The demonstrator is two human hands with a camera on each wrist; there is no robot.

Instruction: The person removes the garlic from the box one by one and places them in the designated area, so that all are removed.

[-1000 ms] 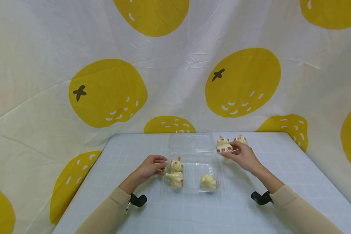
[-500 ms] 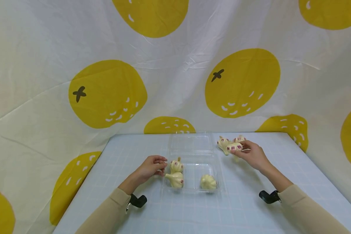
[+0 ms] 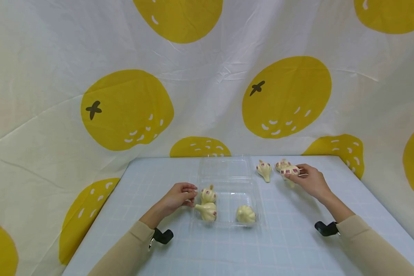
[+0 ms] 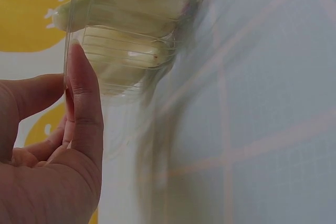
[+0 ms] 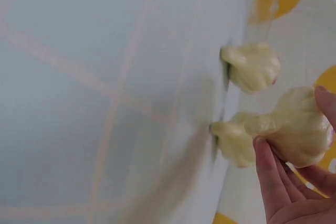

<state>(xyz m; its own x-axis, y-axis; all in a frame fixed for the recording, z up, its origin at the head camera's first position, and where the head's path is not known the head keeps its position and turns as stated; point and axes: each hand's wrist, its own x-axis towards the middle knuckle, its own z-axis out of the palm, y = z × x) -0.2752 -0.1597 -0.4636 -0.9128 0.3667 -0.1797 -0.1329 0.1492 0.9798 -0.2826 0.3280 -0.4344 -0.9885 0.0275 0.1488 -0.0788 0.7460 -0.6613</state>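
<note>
My right hand (image 3: 312, 181) holds a garlic bulb (image 5: 302, 127) between thumb and fingers, above the table at the back right. Behind it a second bulb (image 3: 281, 164) is partly hidden, and a third garlic bulb (image 3: 264, 171) lies to its left. At the left edge of a clear plastic clamshell box (image 3: 227, 221), my left hand (image 3: 178, 197) pinches the rim (image 4: 69, 66) between thumb and fingers. Inside that box, two bulbs (image 3: 207, 211) sit along the left side and one pale bulb (image 3: 245, 214) at the front right.
The box's clear lid (image 3: 225, 169) lies folded back behind it. A pale blue checked cloth (image 3: 227, 253) covers the table. Beyond the far edge hangs a white curtain (image 3: 207, 96) printed with yellow fruit.
My right hand has moved to the right with the garlic bulb, away from the box, uncovering the bulb at the left of the back group. The left hand has stayed at the box rim.
</note>
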